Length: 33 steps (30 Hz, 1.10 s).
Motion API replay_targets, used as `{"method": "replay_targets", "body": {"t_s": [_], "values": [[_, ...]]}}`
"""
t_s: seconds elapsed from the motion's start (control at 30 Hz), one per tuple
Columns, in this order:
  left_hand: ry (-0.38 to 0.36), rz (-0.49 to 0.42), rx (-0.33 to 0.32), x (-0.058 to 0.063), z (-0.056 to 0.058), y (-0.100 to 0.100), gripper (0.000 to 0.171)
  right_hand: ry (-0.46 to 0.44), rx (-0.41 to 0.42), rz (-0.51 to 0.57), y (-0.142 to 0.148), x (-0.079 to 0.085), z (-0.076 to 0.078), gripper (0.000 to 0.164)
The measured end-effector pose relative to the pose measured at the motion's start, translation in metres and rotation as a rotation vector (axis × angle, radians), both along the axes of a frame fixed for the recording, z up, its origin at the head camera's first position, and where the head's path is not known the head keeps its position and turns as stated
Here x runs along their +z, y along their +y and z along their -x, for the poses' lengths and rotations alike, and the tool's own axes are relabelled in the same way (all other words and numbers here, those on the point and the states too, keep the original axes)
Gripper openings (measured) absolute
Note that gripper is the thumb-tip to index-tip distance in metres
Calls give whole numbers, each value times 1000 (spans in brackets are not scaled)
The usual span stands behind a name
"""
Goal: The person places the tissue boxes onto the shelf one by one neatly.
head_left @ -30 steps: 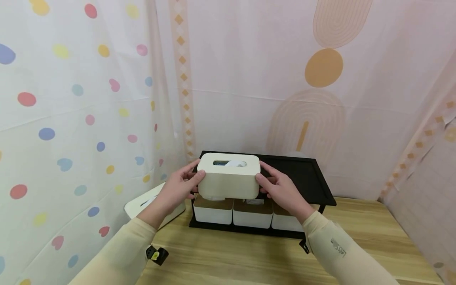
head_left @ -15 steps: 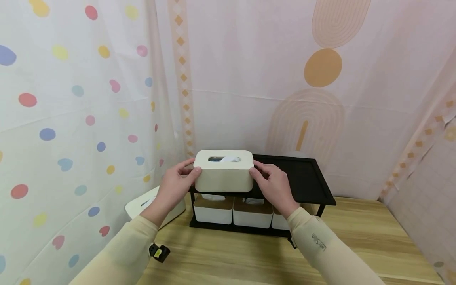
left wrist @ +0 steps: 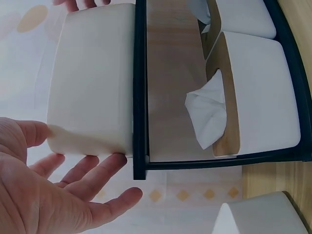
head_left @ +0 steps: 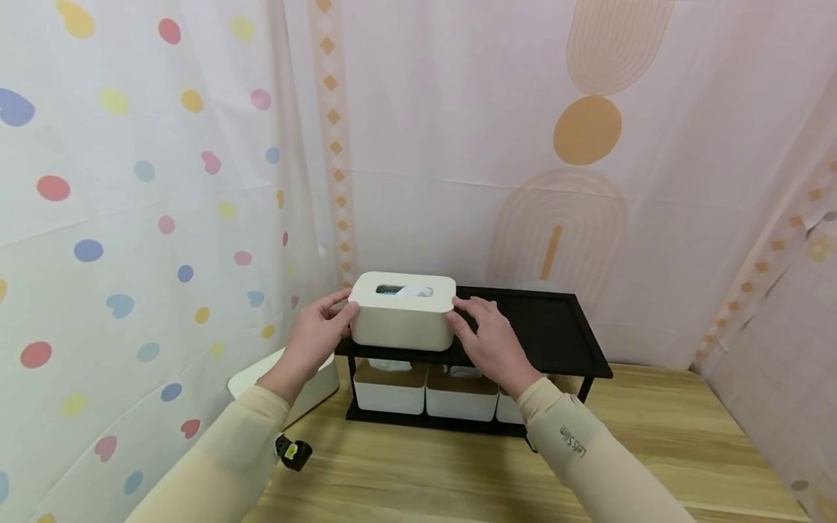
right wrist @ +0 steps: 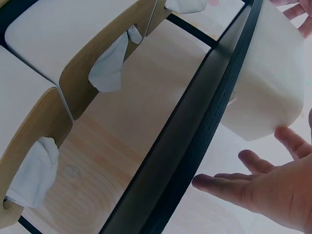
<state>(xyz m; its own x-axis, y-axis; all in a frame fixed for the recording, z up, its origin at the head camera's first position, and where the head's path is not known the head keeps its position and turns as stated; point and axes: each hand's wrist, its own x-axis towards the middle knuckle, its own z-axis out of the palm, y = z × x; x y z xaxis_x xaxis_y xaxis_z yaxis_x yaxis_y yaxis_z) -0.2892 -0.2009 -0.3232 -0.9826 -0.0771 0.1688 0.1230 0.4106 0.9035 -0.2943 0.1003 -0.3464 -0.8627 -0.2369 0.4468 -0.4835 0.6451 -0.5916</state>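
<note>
A cream tissue box (head_left: 402,327) with an oval slot stands at the left end of a black rack's top board (head_left: 556,327). White tissue shows in its slot. My left hand (head_left: 310,341) is at its left end; in the left wrist view the thumb and fingertips of my left hand (left wrist: 63,195) touch it, fingers loosely extended. At the other end, my right hand (head_left: 490,334) touches the corner. The right wrist view shows my right hand (right wrist: 273,190) with spread fingers, one fingertip against the box, the others apart from it. The box's far side is hidden.
Under the top board sit white tissue boxes with wood-look lids: a left one (head_left: 390,396), a middle one (head_left: 461,403) and a partly covered right one (head_left: 508,410). Another cream box (head_left: 317,388) lies left of the rack, behind my left forearm. Patterned curtains (head_left: 418,145) surround the wooden table (head_left: 392,472).
The tissue box has come down from in front of the rack's top board onto its left end, shifting left. Both hands have moved with it.
</note>
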Motion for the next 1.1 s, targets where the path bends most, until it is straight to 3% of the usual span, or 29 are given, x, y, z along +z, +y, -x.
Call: {"method": "replay_targets", "body": {"t_s": [0.6,0.93,1.1], "values": [[6,-39,-28,-2,-1,-1,55,-33,19,-10,3,0,-2,57],[-2,19,-15,-2,-1,-3,58,-36,19,-13,2,-3,-1,65],[23,84,-13,-6,-1,-3,64,-7,7,-58,1,-4,-1,79]]}}
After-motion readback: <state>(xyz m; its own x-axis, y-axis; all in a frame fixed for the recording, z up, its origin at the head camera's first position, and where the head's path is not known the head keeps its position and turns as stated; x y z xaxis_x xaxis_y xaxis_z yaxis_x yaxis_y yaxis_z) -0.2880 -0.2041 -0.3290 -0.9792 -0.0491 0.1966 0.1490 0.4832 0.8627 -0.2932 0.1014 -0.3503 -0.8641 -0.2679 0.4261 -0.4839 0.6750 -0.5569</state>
